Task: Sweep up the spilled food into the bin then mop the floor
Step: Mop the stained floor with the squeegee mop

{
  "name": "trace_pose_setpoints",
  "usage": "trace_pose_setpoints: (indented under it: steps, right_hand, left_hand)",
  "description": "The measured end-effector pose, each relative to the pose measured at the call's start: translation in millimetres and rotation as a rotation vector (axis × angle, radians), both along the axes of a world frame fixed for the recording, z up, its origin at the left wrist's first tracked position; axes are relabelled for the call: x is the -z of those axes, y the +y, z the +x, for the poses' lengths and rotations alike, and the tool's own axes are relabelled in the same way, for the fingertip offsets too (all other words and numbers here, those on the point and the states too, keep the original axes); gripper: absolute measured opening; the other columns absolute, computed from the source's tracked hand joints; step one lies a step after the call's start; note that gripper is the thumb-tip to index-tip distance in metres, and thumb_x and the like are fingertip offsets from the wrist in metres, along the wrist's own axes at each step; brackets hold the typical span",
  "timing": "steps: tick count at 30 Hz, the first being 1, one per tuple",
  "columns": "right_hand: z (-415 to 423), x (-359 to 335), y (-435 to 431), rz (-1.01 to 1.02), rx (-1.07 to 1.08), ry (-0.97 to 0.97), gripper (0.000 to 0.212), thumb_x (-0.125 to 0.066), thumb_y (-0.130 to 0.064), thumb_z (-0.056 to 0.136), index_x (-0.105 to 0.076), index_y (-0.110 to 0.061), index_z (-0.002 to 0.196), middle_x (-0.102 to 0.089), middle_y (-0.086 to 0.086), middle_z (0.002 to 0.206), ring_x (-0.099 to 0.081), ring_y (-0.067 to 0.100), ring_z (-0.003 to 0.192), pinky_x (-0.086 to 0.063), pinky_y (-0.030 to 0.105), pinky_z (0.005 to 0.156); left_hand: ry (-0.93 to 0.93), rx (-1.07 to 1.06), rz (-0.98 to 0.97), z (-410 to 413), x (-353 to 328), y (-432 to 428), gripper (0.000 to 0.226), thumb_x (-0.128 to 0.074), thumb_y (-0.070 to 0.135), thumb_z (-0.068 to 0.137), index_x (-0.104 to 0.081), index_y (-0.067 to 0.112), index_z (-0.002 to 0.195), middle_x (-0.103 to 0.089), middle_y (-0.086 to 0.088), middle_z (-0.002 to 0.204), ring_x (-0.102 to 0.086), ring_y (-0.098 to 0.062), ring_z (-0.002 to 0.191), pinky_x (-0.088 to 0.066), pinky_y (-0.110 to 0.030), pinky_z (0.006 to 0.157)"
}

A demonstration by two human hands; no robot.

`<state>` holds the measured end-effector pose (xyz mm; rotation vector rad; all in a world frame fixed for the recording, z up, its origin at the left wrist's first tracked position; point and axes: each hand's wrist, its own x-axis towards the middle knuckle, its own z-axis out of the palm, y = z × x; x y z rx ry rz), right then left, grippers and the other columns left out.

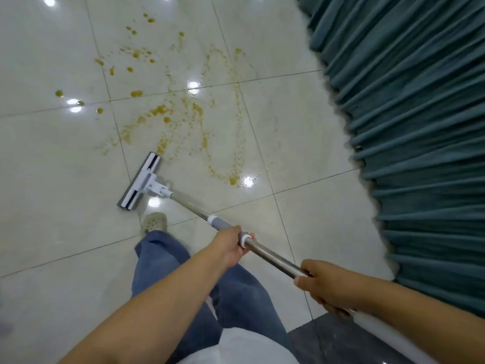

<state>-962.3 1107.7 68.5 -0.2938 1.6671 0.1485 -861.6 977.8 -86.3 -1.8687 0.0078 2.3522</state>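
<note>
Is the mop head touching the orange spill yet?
Apart. In the head view the mop head lies flat on the floor, with a narrow strip of clean tile between its far end and the nearest orange spill.

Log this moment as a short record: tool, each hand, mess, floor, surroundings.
tool: mop, flat head down on the tiles, at the near edge of the mess
left hand: gripping the shaft at the grey collar
right hand: gripping the shaft higher up, near its end
mess: orange-yellow stains, smears and droplets over several tiles
floor: glossy pale tiles
surroundings: teal curtain on the right
</note>
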Motion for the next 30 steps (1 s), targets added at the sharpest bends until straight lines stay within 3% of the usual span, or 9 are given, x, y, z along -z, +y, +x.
trace_pose_setpoints:
  steps: [6, 8, 12, 16, 18, 21, 24, 27, 30]
  right_hand:
    - [44, 22, -129, -0.018, 0.084, -0.015, 0.019, -0.045, -0.035, 0.099, -0.045, -0.02, 0.086, -0.047, 0.002, 0.065, -0.038, 0.01, 0.041, -0.038, 0.02, 0.038]
    - [63, 34, -184, -0.043, 0.084, -0.002, 0.019, -0.045, -0.035, 0.098, -0.046, -0.02, 0.086, -0.049, 0.003, 0.067, -0.041, 0.011, 0.044, -0.039, 0.02, 0.039]
    - [99, 62, -300, -0.107, 0.08, 0.008, 0.018, -0.044, -0.034, 0.098, -0.048, -0.017, 0.092, -0.049, 0.004, 0.068, -0.042, 0.011, 0.046, -0.039, 0.019, 0.038]
    - [130, 93, -407, -0.164, 0.17, -0.029, 0.023, -0.043, -0.031, 0.098, -0.049, -0.009, 0.103, -0.047, 0.005, 0.067, -0.041, 0.012, 0.047, -0.038, 0.02, 0.039]
    - [146, 111, -454, -0.206, 0.206, -0.059, 0.024, -0.042, -0.029, 0.098, -0.049, -0.007, 0.103, -0.047, 0.005, 0.066, -0.041, 0.013, 0.047, -0.037, 0.02, 0.039]
    - [166, 135, -516, -0.252, 0.241, -0.099, 0.024, -0.041, -0.029, 0.099, -0.047, -0.006, 0.096, -0.045, 0.005, 0.064, -0.04, 0.012, 0.045, -0.037, 0.018, 0.037]
    - [172, 148, -556, -0.286, 0.294, -0.138, 0.026, -0.041, -0.028, 0.099, -0.044, -0.009, 0.082, -0.042, 0.006, 0.061, -0.039, 0.013, 0.043, -0.036, 0.013, 0.034]
    - [162, 151, -555, -0.298, 0.293, -0.135, 0.026, -0.041, -0.028, 0.099, -0.045, -0.008, 0.083, -0.042, 0.005, 0.06, -0.039, 0.011, 0.039, -0.036, 0.013, 0.034]
    - [143, 149, -521, -0.263, 0.265, -0.116, 0.024, -0.042, -0.03, 0.098, -0.047, -0.007, 0.096, -0.044, 0.004, 0.062, -0.04, 0.011, 0.042, -0.038, 0.015, 0.036]
  left_hand:
    - [0.014, -0.064, -0.098, 39, 21, -129, 0.013, -0.046, 0.01, 0.098, -0.041, 0.006, 0.086, -0.048, -0.01, 0.073, -0.054, -0.018, 0.05, -0.054, -0.027, 0.043]
    - [-0.005, -0.115, -0.143, 56, 31, -184, 0.01, -0.048, 0.009, 0.097, -0.042, 0.004, 0.09, -0.047, -0.011, 0.076, -0.053, -0.019, 0.056, -0.053, -0.027, 0.042]
    - [-0.038, -0.196, -0.24, 88, 56, -300, 0.011, -0.051, 0.01, 0.096, -0.044, 0.002, 0.092, -0.048, -0.012, 0.077, -0.051, -0.021, 0.058, -0.053, -0.027, 0.04]
    - [-0.073, -0.291, -0.332, 113, 75, -406, 0.015, -0.047, 0.008, 0.097, -0.043, 0.003, 0.084, -0.048, -0.011, 0.071, -0.051, -0.018, 0.046, -0.052, -0.028, 0.045]
    - [-0.101, -0.338, -0.395, 125, 82, -448, 0.004, -0.045, 0.003, 0.096, -0.045, -0.001, 0.095, -0.048, -0.012, 0.071, -0.05, -0.019, 0.051, -0.051, -0.027, 0.046]
    - [-0.132, -0.339, -0.484, 142, 89, -497, 0.018, -0.043, 0.0, 0.096, -0.046, -0.002, 0.114, -0.049, -0.012, 0.077, -0.051, -0.018, 0.061, -0.054, -0.024, 0.05]
    - [-0.141, -0.276, -0.553, 151, 90, -527, 0.032, -0.046, 0.001, 0.096, -0.045, -0.008, 0.127, -0.055, -0.013, 0.079, -0.057, -0.019, 0.066, -0.053, -0.032, 0.074]
    - [-0.153, -0.172, -0.578, 147, 88, -532, 0.034, -0.047, 0.004, 0.097, -0.045, -0.012, 0.126, -0.057, -0.014, 0.08, -0.06, -0.02, 0.068, -0.049, -0.03, 0.082]
    - [-0.156, -0.046, -0.583, 130, 83, -502, 0.032, -0.047, 0.004, 0.097, -0.046, -0.011, 0.125, -0.058, -0.014, 0.081, -0.061, -0.02, 0.07, -0.05, -0.031, 0.083]
